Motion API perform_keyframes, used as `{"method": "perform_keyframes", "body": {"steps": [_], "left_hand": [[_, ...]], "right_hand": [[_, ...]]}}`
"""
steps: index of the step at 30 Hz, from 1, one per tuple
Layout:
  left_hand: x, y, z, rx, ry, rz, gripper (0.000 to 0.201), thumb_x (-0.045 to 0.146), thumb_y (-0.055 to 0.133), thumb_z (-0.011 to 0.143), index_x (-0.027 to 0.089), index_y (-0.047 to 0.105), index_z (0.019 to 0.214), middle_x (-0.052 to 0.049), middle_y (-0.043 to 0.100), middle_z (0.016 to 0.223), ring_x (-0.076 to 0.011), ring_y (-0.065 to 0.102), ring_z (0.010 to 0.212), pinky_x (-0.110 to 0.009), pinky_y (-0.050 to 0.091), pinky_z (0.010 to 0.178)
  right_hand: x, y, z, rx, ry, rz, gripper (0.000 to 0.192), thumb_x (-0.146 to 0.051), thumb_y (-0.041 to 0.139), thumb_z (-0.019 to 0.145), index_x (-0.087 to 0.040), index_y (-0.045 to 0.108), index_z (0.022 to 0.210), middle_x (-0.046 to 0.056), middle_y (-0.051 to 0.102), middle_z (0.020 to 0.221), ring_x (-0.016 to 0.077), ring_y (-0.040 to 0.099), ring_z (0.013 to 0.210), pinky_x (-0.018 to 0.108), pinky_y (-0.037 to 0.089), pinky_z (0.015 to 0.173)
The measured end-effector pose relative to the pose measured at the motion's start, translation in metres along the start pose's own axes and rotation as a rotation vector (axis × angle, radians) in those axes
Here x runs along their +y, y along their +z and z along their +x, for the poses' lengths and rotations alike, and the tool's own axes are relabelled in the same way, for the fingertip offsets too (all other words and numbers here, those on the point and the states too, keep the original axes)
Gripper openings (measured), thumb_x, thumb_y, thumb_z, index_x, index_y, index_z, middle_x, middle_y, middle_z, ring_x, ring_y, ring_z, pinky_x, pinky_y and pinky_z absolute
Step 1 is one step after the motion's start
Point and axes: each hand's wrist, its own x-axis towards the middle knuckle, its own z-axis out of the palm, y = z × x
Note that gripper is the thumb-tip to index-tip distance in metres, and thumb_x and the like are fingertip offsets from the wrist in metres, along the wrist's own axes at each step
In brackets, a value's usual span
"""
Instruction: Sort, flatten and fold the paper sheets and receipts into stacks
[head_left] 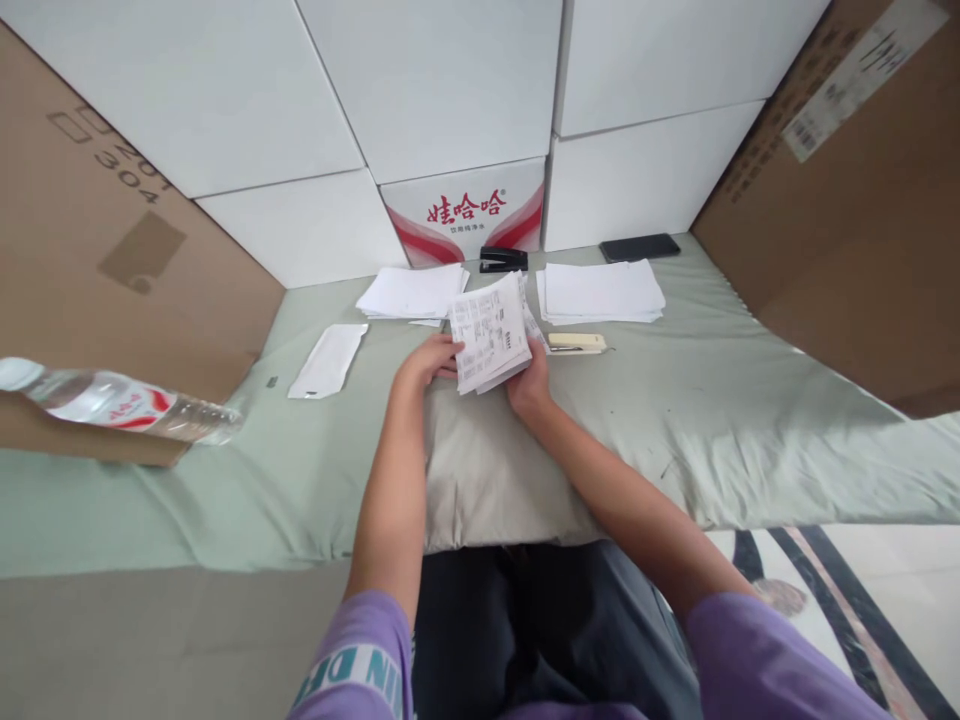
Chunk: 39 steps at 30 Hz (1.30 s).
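A small sheaf of printed paper sheets (489, 335) is held tilted up above the cloth-covered surface. My left hand (433, 360) is closed at its left edge, with fingers partly hidden by the sheets. On the opposite side my right hand (531, 382) grips the lower right corner, its thumb along the edge. Behind the sheaf lie a black stapler (502, 260), a left paper stack (412, 292) and a right paper stack (601, 292). Just right of my right hand is a small cream-coloured object (576, 343) with a thin metal part; its kind is unclear.
White boxes (450, 80) form a wall at the back. Brown cartons stand at left (112, 230) and right (847, 230). A water bottle (127, 405) lies at far left, a white packet (328, 360) nearer. A black phone (640, 248) rests at back right.
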Motion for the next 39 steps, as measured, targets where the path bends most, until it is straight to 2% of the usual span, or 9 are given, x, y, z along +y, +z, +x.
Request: {"method": "perform_keyframes", "body": {"steps": [3, 6, 8, 11, 15, 18, 21, 28, 39], "left_hand": [[-0.007, 0.005, 0.000, 0.088, 0.047, 0.079, 0.023, 0.024, 0.061, 0.088, 0.015, 0.069, 0.108, -0.012, 0.078, 0.092, -0.0258, 0.076, 0.080, -0.036, 0.061, 0.067], [-0.008, 0.005, -0.002, 0.204, 0.132, 0.065, 0.032, 0.028, 0.067, 0.085, 0.017, 0.067, 0.115, -0.013, 0.077, 0.108, -0.0284, 0.075, 0.097, -0.038, 0.062, 0.079], [-0.007, 0.004, -0.003, 0.231, 0.191, -0.079, 0.040, 0.029, 0.070, 0.084, 0.019, 0.065, 0.122, -0.013, 0.075, 0.118, -0.0272, 0.074, 0.105, -0.038, 0.061, 0.088], [-0.004, 0.001, -0.004, 0.137, 0.232, -0.369, 0.058, 0.029, 0.074, 0.082, 0.021, 0.056, 0.137, -0.014, 0.073, 0.124, -0.0264, 0.074, 0.106, -0.041, 0.060, 0.093], [-0.002, -0.007, -0.011, 0.136, 0.316, -0.533, 0.091, 0.027, 0.080, 0.076, 0.026, 0.036, 0.157, -0.015, 0.064, 0.140, -0.0278, 0.070, 0.117, -0.043, 0.059, 0.097], [-0.005, -0.011, -0.024, 0.246, 0.511, -0.506, 0.104, 0.029, 0.083, 0.075, 0.035, 0.025, 0.161, -0.011, 0.052, 0.155, -0.0267, 0.059, 0.134, -0.043, 0.053, 0.105], [-0.009, -0.009, -0.038, 0.243, 0.706, -0.428, 0.111, 0.033, 0.086, 0.072, 0.040, 0.021, 0.162, -0.007, 0.044, 0.161, -0.0250, 0.048, 0.144, -0.042, 0.046, 0.113], [-0.012, 0.006, -0.040, 0.241, 0.804, -0.358, 0.082, 0.053, 0.083, 0.071, 0.027, 0.052, 0.143, -0.011, 0.068, 0.134, -0.0275, 0.061, 0.130, -0.038, 0.049, 0.109], [-0.005, 0.018, -0.051, 0.341, 0.856, -0.376, 0.069, 0.064, 0.078, 0.075, 0.027, 0.060, 0.130, -0.009, 0.071, 0.122, -0.0272, 0.060, 0.131, -0.037, 0.050, 0.108]], "right_hand": [[-0.008, 0.003, -0.003, -0.032, 0.024, 0.006, 0.043, -0.052, 0.060, 0.084, -0.023, 0.064, 0.116, 0.006, 0.074, 0.118, 0.0262, 0.061, 0.128, 0.048, 0.056, 0.103], [-0.010, 0.004, -0.005, 0.066, 0.088, -0.074, 0.047, -0.024, 0.068, 0.074, -0.023, 0.063, 0.121, 0.004, 0.076, 0.111, 0.0242, 0.068, 0.116, 0.044, 0.059, 0.098], [-0.008, 0.004, -0.004, 0.130, 0.108, -0.097, 0.055, -0.012, 0.063, 0.067, -0.022, 0.063, 0.121, 0.003, 0.077, 0.106, 0.0228, 0.071, 0.107, 0.040, 0.061, 0.092], [-0.009, 0.004, -0.003, 0.119, 0.118, -0.109, 0.057, -0.008, 0.059, 0.063, -0.020, 0.065, 0.118, 0.004, 0.077, 0.105, 0.0220, 0.072, 0.097, 0.036, 0.063, 0.081], [-0.033, 0.003, 0.003, -0.057, 0.209, -0.254, 0.048, -0.014, 0.063, 0.063, -0.017, 0.070, 0.110, 0.006, 0.078, 0.103, 0.0233, 0.072, 0.089, 0.032, 0.059, 0.066], [-0.063, -0.001, 0.011, -0.265, 0.189, -0.333, 0.039, -0.033, 0.065, 0.072, -0.018, 0.072, 0.107, 0.007, 0.078, 0.094, 0.0224, 0.070, 0.080, 0.031, 0.055, 0.062], [-0.079, -0.006, 0.016, -0.381, 0.129, -0.514, 0.041, -0.043, 0.069, 0.076, -0.017, 0.073, 0.107, 0.006, 0.076, 0.088, 0.0212, 0.069, 0.077, 0.033, 0.054, 0.069], [-0.068, 0.000, 0.006, -0.355, -0.424, -0.762, 0.025, -0.045, 0.061, 0.091, -0.022, 0.067, 0.085, 0.000, 0.063, 0.079, 0.0170, 0.057, 0.077, 0.032, 0.048, 0.077], [-0.080, 0.004, -0.008, -0.398, -0.463, -0.688, 0.028, -0.052, 0.065, 0.089, -0.025, 0.067, 0.095, 0.002, 0.062, 0.086, 0.0206, 0.056, 0.082, 0.035, 0.049, 0.081]]}}
